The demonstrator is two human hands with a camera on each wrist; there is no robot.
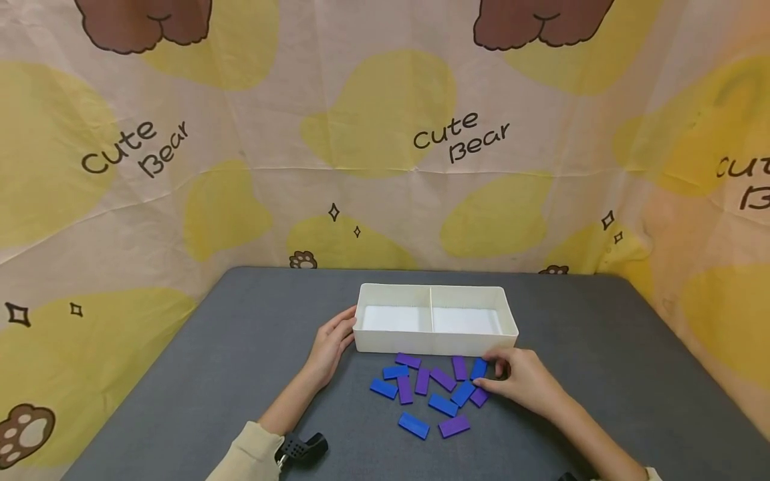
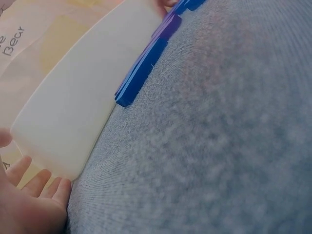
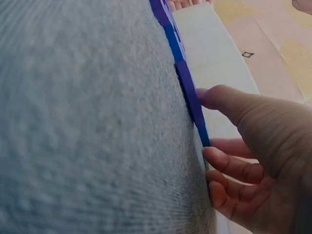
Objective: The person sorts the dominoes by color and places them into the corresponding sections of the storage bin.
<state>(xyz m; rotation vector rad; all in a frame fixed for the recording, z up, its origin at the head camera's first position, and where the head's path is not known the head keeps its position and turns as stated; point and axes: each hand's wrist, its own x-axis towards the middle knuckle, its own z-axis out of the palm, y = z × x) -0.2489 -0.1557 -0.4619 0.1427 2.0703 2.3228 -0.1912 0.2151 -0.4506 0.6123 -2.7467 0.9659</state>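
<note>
A white two-compartment box [image 1: 394, 342] stands on the table, both compartments bare inside. My left hand [image 1: 329, 349] rests against its left end; in the left wrist view that hand's fingers [image 2: 36, 184] are extended by the box corner. Several flat blue and purple rectangular blocks lie loosely scattered before the box. At their right side my right hand [image 1: 525, 379] has thumb and index finger at the two ends of a blue block [image 1: 478, 368], pinching it. A purple block [image 1: 479, 397] lies just below the thumb, and another blue block [image 1: 462, 394] is close by.
A grey cloth-covered table [image 1: 240, 374] bears everything. Behind it hangs a patterned fabric backdrop [image 1: 373, 133]. Nearest the front lie a blue block [image 1: 414, 425] and a purple block [image 1: 454, 426]. A black strap device [image 1: 303, 449] sits at the left wrist.
</note>
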